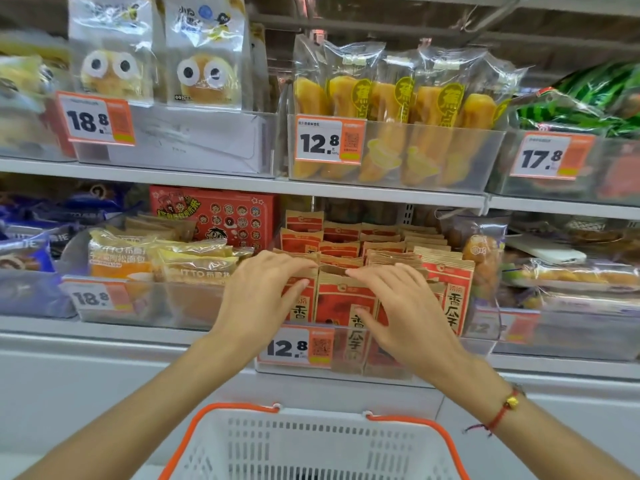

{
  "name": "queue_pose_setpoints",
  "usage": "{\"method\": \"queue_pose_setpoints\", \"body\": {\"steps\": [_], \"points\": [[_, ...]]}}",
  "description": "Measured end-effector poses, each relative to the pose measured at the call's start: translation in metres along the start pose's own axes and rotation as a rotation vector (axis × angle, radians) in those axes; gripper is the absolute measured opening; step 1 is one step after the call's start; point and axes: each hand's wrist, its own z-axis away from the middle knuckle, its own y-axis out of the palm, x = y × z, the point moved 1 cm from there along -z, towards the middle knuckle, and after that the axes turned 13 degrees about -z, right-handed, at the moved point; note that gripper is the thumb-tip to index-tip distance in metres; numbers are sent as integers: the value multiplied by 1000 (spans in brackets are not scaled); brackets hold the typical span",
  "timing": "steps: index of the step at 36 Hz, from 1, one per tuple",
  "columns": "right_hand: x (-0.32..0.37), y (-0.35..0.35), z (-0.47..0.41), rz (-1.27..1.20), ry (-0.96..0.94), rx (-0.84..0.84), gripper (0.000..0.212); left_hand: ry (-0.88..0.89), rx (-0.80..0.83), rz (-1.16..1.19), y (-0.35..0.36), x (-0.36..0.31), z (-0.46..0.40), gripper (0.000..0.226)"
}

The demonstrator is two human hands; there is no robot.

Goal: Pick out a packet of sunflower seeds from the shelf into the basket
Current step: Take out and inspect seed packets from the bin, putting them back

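Red and brown paper packets of sunflower seeds [346,303] stand in rows in a clear bin [346,370] on the lower shelf, behind a 12.8 price tag [296,346]. My left hand [258,299] lies on the left front packets with straight fingers on their top edges. My right hand [401,306] rests on the front middle packet, fingers spread over its top and thumb on its face. Neither hand grips a packet. A white basket [311,445] with an orange rim sits below my arms.
Bread packets [156,261] fill the bin to the left, and a red box [214,216] stands behind them. Yellow pastry packs [398,105] and round buns [156,64] sit on the upper shelf. More snack bags [571,271] are on the right.
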Motion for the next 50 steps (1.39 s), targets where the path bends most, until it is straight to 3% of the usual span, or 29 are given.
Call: {"method": "queue_pose_setpoints", "body": {"steps": [2, 7, 11, 15, 20, 25, 30, 35, 40, 47, 50], "points": [[-2, 2, 6, 27, -27, -38, 57, -4, -30, -27, 5, 2, -2, 28], [2, 5, 17, 90, -200, -179, 34, -64, -91, -119, 12, 11, -13, 32], [2, 6, 15, 36, -101, -167, 31, -128, -61, -95, 12, 10, -17, 25], [0, 2, 5, -45, 31, -117, 23, -24, -60, -94, 13, 0, -10, 11], [-2, 1, -4, -134, 150, -137, 17, -22, -21, -6, 13, -6, 9, 22], [-1, 2, -13, -140, 235, -128, 20, -96, 148, 123, 9, -4, 6, 35], [1, -4, -17, -379, 318, -150, 12, -120, 235, 245, 11, -12, 3, 55], [2, -8, -15, -627, 346, -174, 12, -128, 203, 295, 17, -10, 2, 28], [2, -11, -7, -633, 315, -189, 41, -129, 152, 406, 14, -12, 9, 18], [7, -16, 7, -492, 233, -182, 25, -179, 140, 726, 5, -18, 14, 17], [12, -20, 3, -588, 215, -228, 17, -203, 148, 799, 2, -21, 12, 24]]}}
